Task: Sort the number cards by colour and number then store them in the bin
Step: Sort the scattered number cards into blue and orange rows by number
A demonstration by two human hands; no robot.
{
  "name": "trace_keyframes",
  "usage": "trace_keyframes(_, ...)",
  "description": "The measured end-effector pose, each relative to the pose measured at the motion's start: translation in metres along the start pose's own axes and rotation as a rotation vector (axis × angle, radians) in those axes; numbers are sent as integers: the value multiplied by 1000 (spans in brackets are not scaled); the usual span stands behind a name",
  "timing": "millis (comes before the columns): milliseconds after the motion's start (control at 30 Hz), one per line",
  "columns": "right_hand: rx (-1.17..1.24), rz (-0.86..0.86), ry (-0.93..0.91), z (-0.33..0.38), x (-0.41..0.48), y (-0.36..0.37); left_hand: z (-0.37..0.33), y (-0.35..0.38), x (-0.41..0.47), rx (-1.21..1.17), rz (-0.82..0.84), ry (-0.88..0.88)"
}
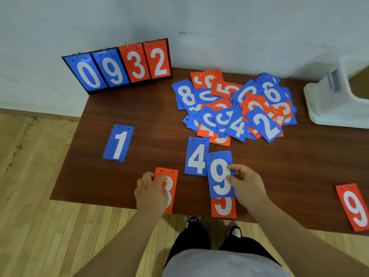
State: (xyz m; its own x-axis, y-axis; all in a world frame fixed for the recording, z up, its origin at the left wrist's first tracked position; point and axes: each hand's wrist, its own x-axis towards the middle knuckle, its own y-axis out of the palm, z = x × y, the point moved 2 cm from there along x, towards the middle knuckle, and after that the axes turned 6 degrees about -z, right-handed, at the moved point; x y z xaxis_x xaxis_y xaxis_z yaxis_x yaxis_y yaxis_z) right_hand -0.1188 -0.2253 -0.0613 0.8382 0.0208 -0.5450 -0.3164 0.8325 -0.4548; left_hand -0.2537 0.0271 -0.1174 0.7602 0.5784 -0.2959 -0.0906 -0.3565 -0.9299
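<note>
Counter (pixel 139 108): one, dark brown wood, against a pale wall.
Scoreboard (pixel 121 66): one, upright at the back left corner; four panels reading 0, 9, 3, 2, of which two are blue and two red.
Pile (pixel 235 108): one mixed heap of blue and red cards at the back, right of centre; they overlap too much to count.
Bin (pixel 329 104): one, white, at the back right, just beside the pile.
Loose cards: six in all, three blue and three red.
Blue 1 (pixel 118 143): lies alone on the left, well apart from the others.
Blue 4 (pixel 196 156): flat, just below the pile.
Blue 9 (pixel 219 176): overlaps the right edge of the blue 4 and the top of the lower red card (pixel 223 207).
Red card (pixel 171 176): at the near edge; its digit is partly hidden.
Red 9 (pixel 354 206): far right, alone.
Left grip (pixel 151 191): fingers at the red card's left edge, thumb on its face, holding it.
Right grip (pixel 246 182): curled fingertips pinch the blue 9 at its right edge.
</note>
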Motion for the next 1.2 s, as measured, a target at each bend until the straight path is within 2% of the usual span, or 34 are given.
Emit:
trace_keyframes(167, 34, 10, 30, 2, -2, -4, -3, -5, -1, 16, 32, -36)
trace_keyframes(267, 51, -23, 53, 1, -2, -16, -19, -14, -3, -69, 30, -47)
trace_keyframes(400, 57, -77, 46, -5, -1, -36, -65, -23, -10, -256, 68, 83)
trace_keyframes(533, 64, -143, 7, -15, -4, -61, -135, -24, -21, -568, 283, 184)
trace_keyframes(600, 93, -160, -8, -22, -5, -78, -171, -22, -27, -639, 404, 216)
trace_keyframes(700, 173, -210, -41, -35, -8, -109, -220, -15, -37, -641, 471, 297)
trace_keyframes(933, 192, -303, -15, -81, 5, -207, -332, 5, -57, -515, 487, 497)
trace_keyframes(1067, 185, -419, -2, -113, 28, -269, -410, 30, -68, -459, 457, 543)
trace_keyframes(1200, 152, -391, -2, -134, 71, -328, -477, 63, -73, -421, 419, 520)
